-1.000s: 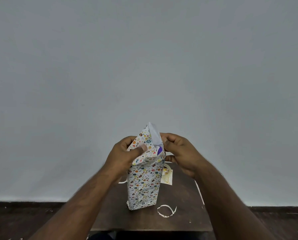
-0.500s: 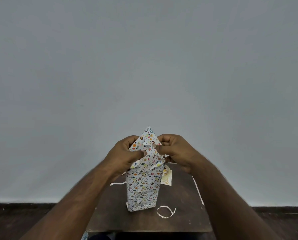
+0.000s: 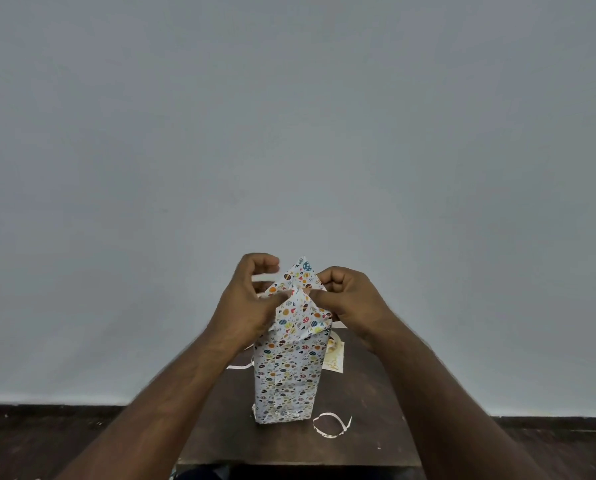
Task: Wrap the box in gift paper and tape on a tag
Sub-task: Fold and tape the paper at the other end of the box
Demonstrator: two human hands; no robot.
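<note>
On one table point(image 3: 365, 403), two hands, left point(image 3: 246, 306) and right point(image 3: 350, 301), pinch one wrapped box's point(image 3: 286, 375) paper flaps.

Matt printed paper point(image 3: 286, 368), dark wooden table point(image 3: 365, 410)

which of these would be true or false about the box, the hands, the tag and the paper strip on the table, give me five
1. The wrapped box stands upright on the table. True.
2. Both hands pinch the paper at the box's top end. True: left hand, right hand.
3. The top end is folded flat and taped. False: its flaps stick up in points.
4. The tag is taped to the front of the box. False: it lies on the table, beyond the box to its right.
5. A curled paper strip lies by the box's base. True.
</note>
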